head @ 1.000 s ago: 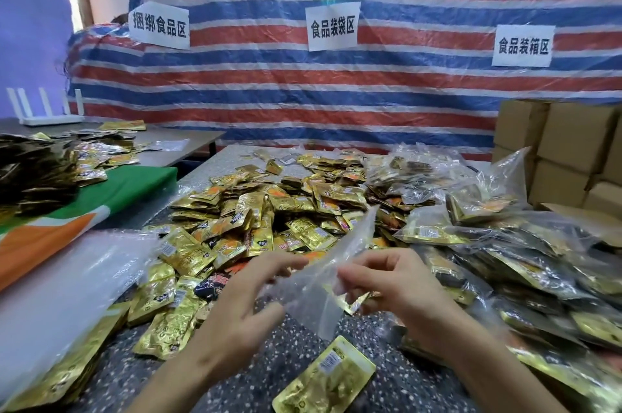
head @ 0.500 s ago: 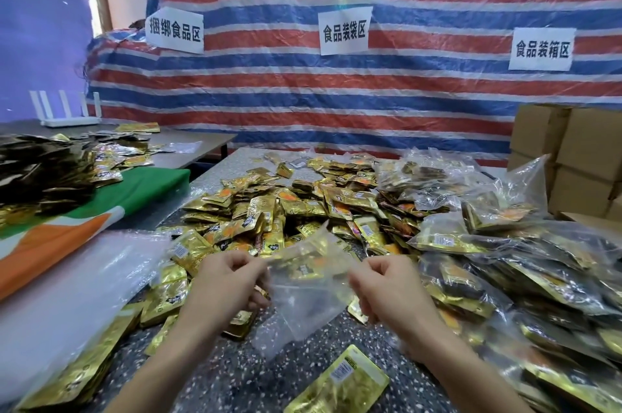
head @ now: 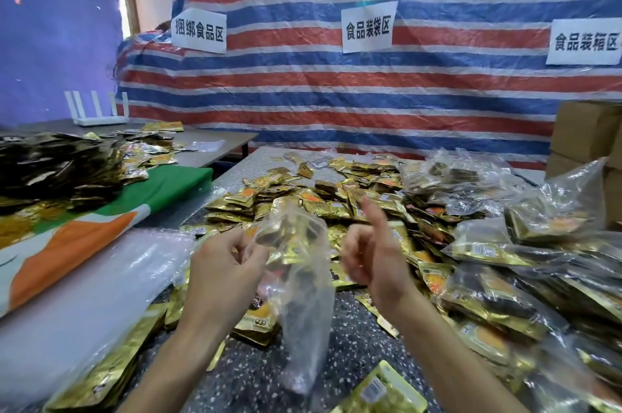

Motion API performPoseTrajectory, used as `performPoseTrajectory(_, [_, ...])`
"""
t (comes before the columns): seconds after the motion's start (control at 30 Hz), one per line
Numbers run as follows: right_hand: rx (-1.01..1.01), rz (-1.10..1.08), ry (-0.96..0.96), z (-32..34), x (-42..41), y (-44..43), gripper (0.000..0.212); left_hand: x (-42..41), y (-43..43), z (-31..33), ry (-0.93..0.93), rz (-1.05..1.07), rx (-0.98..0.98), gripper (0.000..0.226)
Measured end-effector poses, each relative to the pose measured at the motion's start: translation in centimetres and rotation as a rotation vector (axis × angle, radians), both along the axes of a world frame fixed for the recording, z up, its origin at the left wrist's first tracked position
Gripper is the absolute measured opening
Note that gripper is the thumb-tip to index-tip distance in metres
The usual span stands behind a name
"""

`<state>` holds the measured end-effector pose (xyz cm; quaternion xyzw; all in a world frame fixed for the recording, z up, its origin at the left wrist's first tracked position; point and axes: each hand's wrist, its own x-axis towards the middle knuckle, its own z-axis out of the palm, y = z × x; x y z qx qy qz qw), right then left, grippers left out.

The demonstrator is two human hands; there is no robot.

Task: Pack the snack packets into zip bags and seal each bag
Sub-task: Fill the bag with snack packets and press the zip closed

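One bag (head: pixel 303 311) hangs near the front edge of the desk (head: pixel 353 352), left hand (head: pixel 225 264) pinching its mouth, probably for filling, right hand (head: pixel 373 254) loose and empty

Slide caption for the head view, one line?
Left hand pinches a clear zip bag above loose gold snack packets; right hand free beside it.

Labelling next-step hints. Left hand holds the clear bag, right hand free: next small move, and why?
Probably the right hand reaches to the gold packets just beyond it and picks one up. The left hand pinches the clear bag by its top; the bag hangs, seemingly empty, and the right hand holds nothing.
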<state>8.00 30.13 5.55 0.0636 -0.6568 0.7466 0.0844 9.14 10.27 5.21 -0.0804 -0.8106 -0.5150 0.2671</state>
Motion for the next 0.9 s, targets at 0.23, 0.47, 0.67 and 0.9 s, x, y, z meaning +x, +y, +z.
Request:
performPoseTrajectory(0.23, [0.66,-0.283,-0.354,-4.8,-8.6,-1.8,0.039,-0.5,-0.9,-0.2,-0.051,-0.098,-0.008,0.035])
performPoseTrajectory(0.47, [0.85,-0.38,-0.396,-6.2,-11.4,-5.0,0.023,-0.4,-0.8,-0.4,-0.101,-0.154,0.034,0.042])
performPoseTrajectory(0.67, [0.644,-0.46,-0.349,-4.7,-10.6,-3.3,0.024,-0.9,-1.3,-0.3,-0.115,-0.14,-0.039,0.039])
performPoseTrajectory(0.9, [-0.125,-0.433,-0.113,1.0,-6.9,2.7,0.024,-1.9,-0.6,-0.3,-0.208,-0.134,-0.058,0.034])
